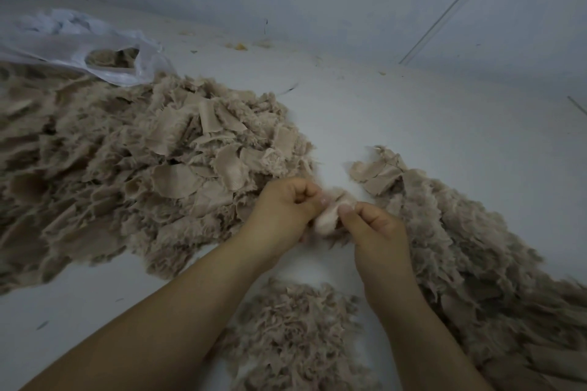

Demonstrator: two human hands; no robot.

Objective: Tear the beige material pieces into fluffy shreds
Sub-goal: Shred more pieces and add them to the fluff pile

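Gripping, head view: left hand (286,206) and right hand (374,228) both pinch one beige piece (330,213) between them.
Location: piece held just right of the large pile (143,174).
Risk, slip: short grip may pull free before tearing.
Risk, mixing: shreds may fall among untorn pieces, since the shred heap (295,333) lies near the pile.

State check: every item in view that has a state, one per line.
Left hand: gripping the held piece.
Right hand: pinching the held piece.
Held piece: stretched between both hands, not visibly torn apart.
Left pile: heaped, flat pieces mixed with fluff.
Right pile: heaped, mostly fluffy.
Near pile: shredded, fluffy.
Plastic bag: open, beige material inside.
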